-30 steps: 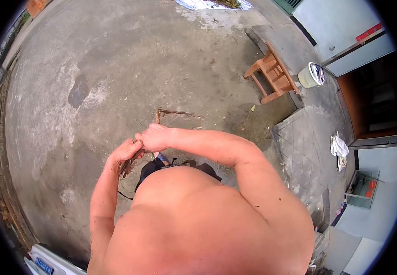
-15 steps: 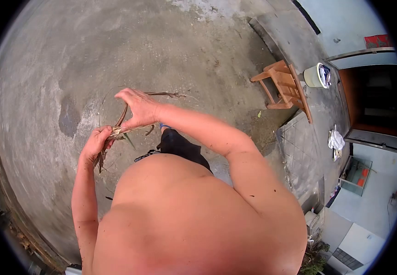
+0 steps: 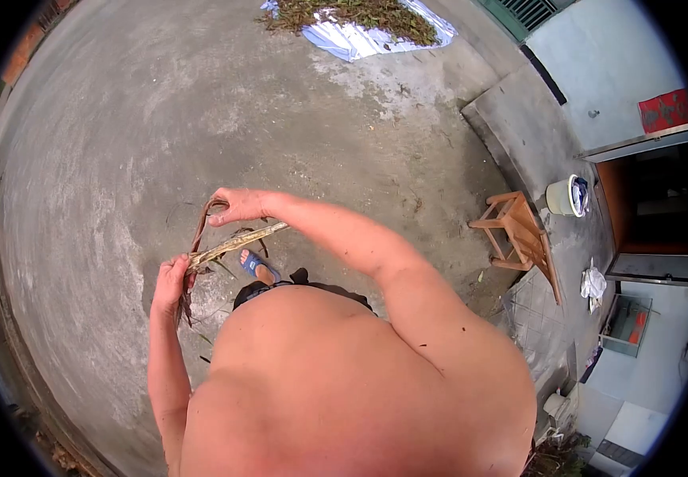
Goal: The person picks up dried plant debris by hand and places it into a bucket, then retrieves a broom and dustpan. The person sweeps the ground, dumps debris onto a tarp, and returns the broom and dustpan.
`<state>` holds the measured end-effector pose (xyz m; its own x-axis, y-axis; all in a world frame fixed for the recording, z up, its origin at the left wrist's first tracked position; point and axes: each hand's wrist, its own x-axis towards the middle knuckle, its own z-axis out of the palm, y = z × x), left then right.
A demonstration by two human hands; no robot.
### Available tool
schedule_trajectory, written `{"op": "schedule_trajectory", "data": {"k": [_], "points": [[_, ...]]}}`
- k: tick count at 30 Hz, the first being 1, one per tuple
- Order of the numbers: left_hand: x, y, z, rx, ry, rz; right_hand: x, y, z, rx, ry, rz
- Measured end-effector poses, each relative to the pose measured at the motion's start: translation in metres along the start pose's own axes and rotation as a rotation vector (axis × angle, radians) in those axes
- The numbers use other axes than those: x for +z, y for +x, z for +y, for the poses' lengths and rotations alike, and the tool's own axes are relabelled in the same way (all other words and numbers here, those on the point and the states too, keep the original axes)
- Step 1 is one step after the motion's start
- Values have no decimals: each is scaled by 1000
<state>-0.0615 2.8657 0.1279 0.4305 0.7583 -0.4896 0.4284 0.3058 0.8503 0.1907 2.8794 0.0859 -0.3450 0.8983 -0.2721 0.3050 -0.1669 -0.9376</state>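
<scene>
Dried stalks point(image 3: 242, 238): held bunched in closed left hand point(image 3: 171, 282); saw dark strand point(image 3: 200, 226) bent to half-curled right hand point(image 3: 242, 204), could not tell grip; judged partway worked, ends loose.

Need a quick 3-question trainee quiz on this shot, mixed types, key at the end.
1. Multiple choice: what does the person's left grip hold?
A) a bucket
B) dry plant stalks
C) a wooden chair

2. True or false: the person's right grip is resting on the wooden chair.

3. Fill in the blank: the visible sandal is ____ in colour.

Key:
1. B
2. False; it is at the bent brown strand.
3. blue
</scene>
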Motion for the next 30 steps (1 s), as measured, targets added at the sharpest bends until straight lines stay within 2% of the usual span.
{"op": "schedule_trajectory", "data": {"k": [2, 3, 6, 8, 10, 11, 15, 17, 18, 21, 23, 26, 27, 28, 30], "points": [[-40, 53, 17, 23, -17, -7, -30, 39, -23, -32, -63, -52], [-55, 79, 39, 24, 30, -14, -46, 55, -42, 39, -156, -27], [-92, 163, 91, 36, 74, -69, -97, 114, -54, 23, -300, 88], [-106, 217, 129, 54, 72, -77, -143, 156, -57, 35, -280, 101], [-121, 282, 153, 82, 100, -84, -184, 200, -54, 135, -294, 237], [-125, 311, 165, 76, 21, -62, -202, 218, -57, 175, -396, 377], [-143, 422, 212, 96, -112, 27, -297, 317, -63, 200, -356, 336], [-156, 470, 244, 153, -104, 28, -328, 380, -65, 145, -144, 494], [-152, 491, 265, 181, -231, 67, -346, 411, -78, 122, -153, 482], [-154, 551, 332, 279, -203, 132, -394, 476, -125, -102, 287, 634], [-164, 599, 367, 384, -262, 205, -432, 525, -150, -158, 359, 656], [-194, 676, 408, 390, -339, 307, -481, 606, -167, -189, 517, 700], [-207, 711, 412, 440, -409, 320, -494, 643, -166, -268, 556, 747], [-223, 746, 416, 432, -410, 321, -509, 680, -164, -349, 595, 797], [-260, 820, 421, 439, -481, 228, -546, 743, -168, -363, 596, 781]]}}
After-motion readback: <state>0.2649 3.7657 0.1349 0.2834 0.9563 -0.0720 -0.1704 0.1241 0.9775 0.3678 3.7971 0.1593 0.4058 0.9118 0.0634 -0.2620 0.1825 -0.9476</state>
